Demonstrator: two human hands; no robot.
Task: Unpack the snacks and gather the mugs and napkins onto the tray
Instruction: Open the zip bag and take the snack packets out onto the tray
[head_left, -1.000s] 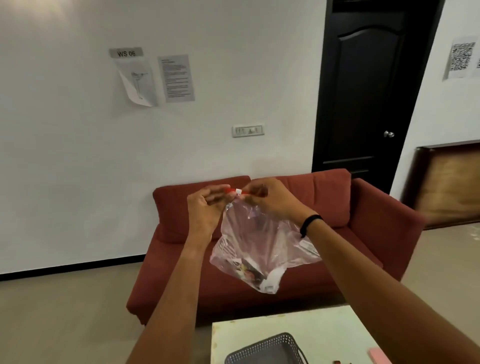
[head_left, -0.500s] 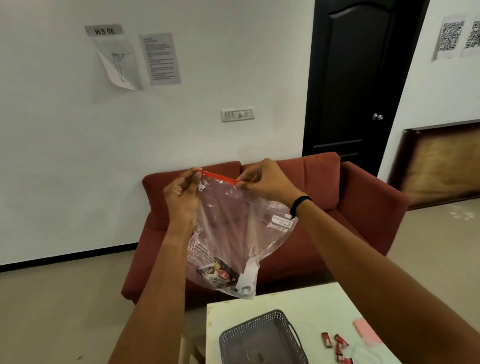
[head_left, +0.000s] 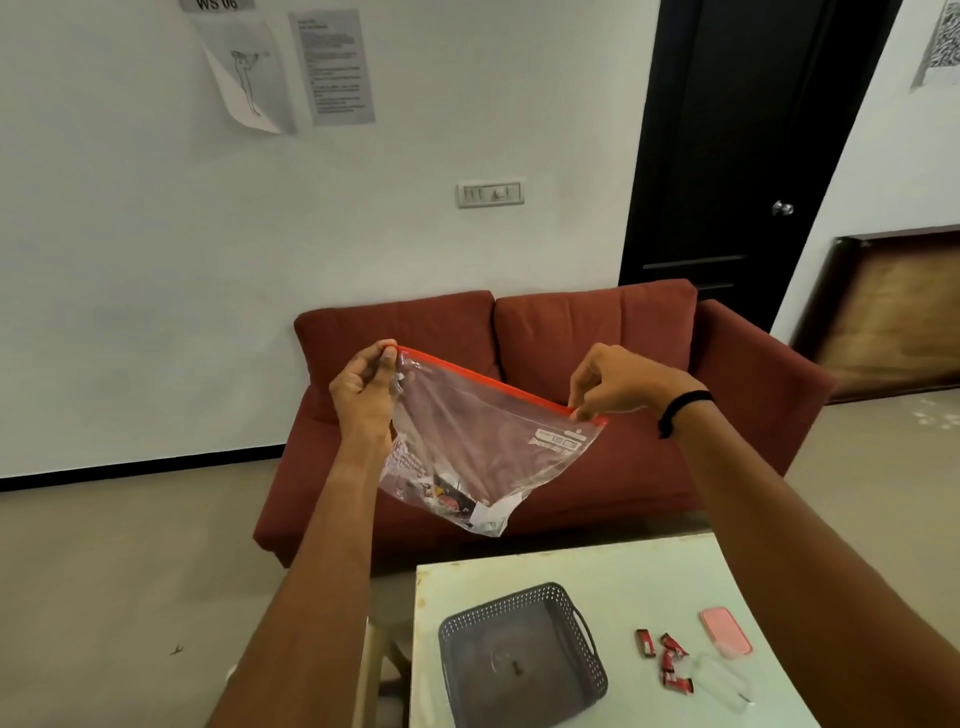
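Pinching one end of the red zip strip, the left hand (head_left: 363, 395) holds the clear snack bag (head_left: 483, 447) in the air above the worktop (head_left: 613, 566); the right hand (head_left: 618, 384) pinches the far end. Light, limp, slippery film: best gripped at the stiffer strip.

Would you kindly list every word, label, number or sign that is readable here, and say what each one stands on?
"WS 06": grey sign on the wall, its top cut off by the frame.
Printed sheet: text too small to read.
Curled sheet: a line drawing, no legible words.
QR code sheet: a code, no words.
Zip bag label: blurred.
Red snack wrappers on the table: unreadable.
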